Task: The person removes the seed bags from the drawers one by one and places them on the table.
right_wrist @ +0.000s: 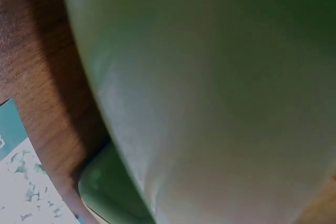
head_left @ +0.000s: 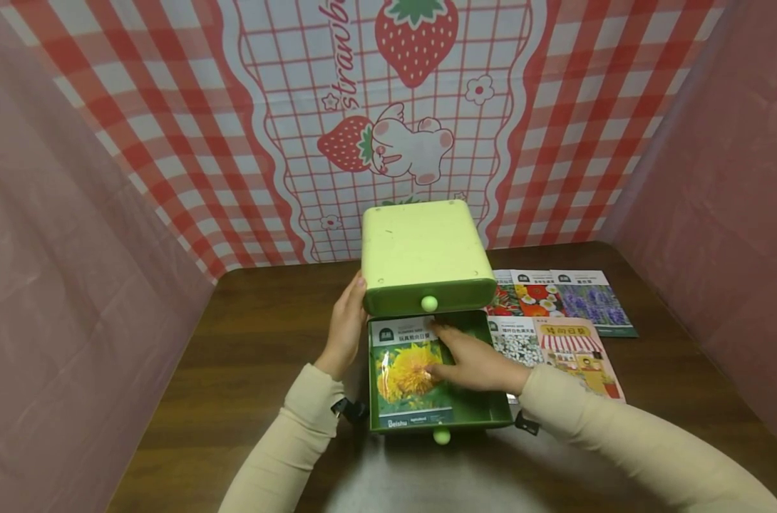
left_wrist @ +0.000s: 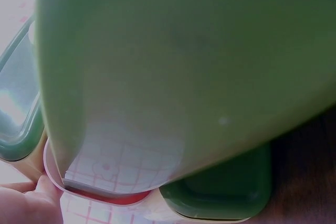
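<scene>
A small pale-green desktop drawer cabinet [head_left: 423,242] stands at the table's middle, its lower drawer [head_left: 485,413] pulled out and the upper one closed. Inside the lower drawer, toward its left, lies a seed packet with a yellow flower picture [head_left: 410,377]. My right hand [head_left: 481,360] reaches over the drawer's right wall, thumb and fingertips resting on that packet's right part. Against the cabinet's left side rests my left hand [head_left: 345,324], fingers extended along it. Green drawer plastic fills most of both wrist views; the right hand is not discernible in its own wrist view.
Right of the cabinet lie more packets: a lavender one [head_left: 590,303], a red-flower one [head_left: 539,296], a white-flower one [head_left: 517,342] and a pink shop-front one [head_left: 577,353]. Another sits partly behind the cabinet. A strawberry-print cloth [head_left: 286,142] hangs behind the wooden table [head_left: 234,356].
</scene>
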Available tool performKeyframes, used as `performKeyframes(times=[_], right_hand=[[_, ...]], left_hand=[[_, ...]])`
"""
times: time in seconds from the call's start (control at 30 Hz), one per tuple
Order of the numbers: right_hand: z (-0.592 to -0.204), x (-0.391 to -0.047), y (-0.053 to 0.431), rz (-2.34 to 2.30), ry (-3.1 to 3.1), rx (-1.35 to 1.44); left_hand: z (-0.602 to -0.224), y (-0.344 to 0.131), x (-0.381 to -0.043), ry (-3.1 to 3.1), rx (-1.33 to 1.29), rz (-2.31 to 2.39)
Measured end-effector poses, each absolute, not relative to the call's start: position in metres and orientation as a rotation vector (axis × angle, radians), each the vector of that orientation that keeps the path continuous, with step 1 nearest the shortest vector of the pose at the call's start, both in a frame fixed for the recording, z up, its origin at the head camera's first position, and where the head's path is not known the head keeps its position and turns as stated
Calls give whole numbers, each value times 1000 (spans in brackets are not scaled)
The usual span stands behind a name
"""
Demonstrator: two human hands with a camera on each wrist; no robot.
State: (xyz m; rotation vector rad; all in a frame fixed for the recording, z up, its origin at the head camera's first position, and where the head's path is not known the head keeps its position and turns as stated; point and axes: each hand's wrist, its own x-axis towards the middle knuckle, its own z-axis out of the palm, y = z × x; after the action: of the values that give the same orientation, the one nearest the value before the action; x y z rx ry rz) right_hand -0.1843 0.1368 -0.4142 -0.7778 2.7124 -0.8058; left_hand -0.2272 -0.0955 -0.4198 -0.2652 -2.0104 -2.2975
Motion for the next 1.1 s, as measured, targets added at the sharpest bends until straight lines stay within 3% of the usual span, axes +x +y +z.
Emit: performKeyframes(times=[0.67,1.1], right_hand=[[-410,-199,144,-1473,2344,-368],[-414,-193,138,-1566,2154,-164]], left_hand=[[-419,-95,-227,-2002,-258,-2304],[-418,-95,-226,-1997,-264,-2300]])
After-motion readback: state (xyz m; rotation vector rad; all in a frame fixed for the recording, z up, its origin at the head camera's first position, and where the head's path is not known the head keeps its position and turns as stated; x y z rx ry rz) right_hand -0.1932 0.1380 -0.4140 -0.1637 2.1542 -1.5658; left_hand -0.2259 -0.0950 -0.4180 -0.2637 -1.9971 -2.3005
